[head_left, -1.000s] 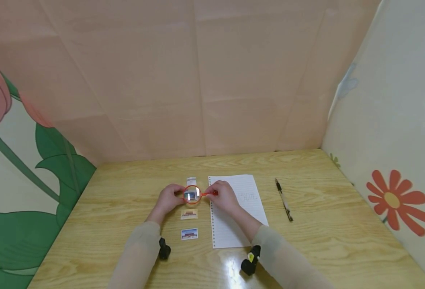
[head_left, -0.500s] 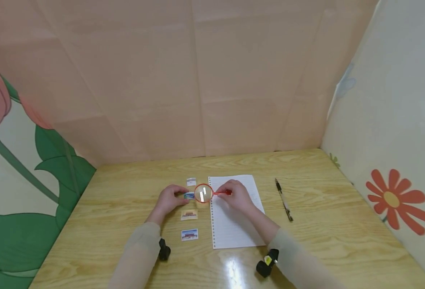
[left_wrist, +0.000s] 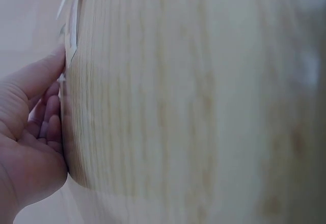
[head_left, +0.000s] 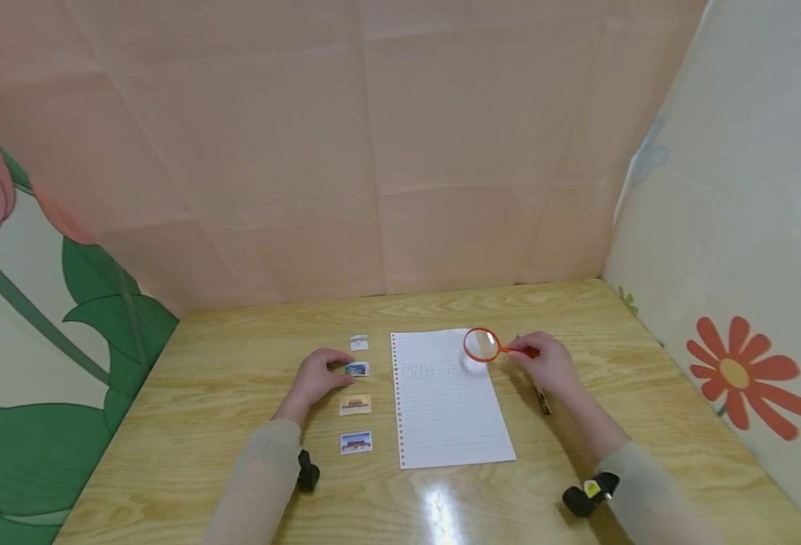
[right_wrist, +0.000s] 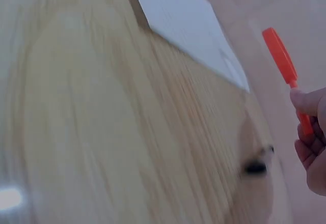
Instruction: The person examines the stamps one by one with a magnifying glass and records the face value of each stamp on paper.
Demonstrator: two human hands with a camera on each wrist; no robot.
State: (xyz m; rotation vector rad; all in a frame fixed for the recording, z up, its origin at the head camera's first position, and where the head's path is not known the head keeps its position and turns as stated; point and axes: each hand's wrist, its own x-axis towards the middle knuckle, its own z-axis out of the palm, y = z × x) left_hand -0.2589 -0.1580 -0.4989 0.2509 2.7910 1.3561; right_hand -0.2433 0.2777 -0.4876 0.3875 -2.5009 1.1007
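A round, red-rimmed magnifying glass [head_left: 481,344] has moved rightward to above the far right corner of a white, lined paper sheet [head_left: 451,416], handle pinched in the right hand [head_left: 546,363]. The left hand [head_left: 315,377] keeps thumb and finger apart at a small rectangular blue-green card's [head_left: 357,369] left edge.

We see the magnifying glass [head_left: 482,345], with its round lens in a red rim, held by its handle in our right hand [head_left: 546,363], over the far right corner of the sheet [head_left: 451,424]. The small, white-bordered blue-and-green picture card [head_left: 357,369] lies flat on the tabletop [head_left: 237,333] by our left hand [head_left: 317,375].
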